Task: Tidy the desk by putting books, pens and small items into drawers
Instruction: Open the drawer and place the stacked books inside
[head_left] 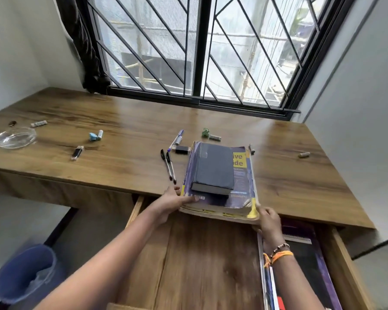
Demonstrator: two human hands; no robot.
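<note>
Head view: left hand [175, 201] and right hand [268, 220] each grip a near corner of the thick guide [244, 193], which overhangs the bench [121, 135] edge above the open drawer [206, 260]. A grey book [213, 168] rides loose on top. Judged heavy and floppy; keep level or the grey book may slide. Pens [169, 165] just left; books already fill the drawer's right side.

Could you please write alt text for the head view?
Left hand and right hand grip a book stack at the desk edge, above an open drawer. Pens and small items lie scattered behind, below a barred window.
</note>
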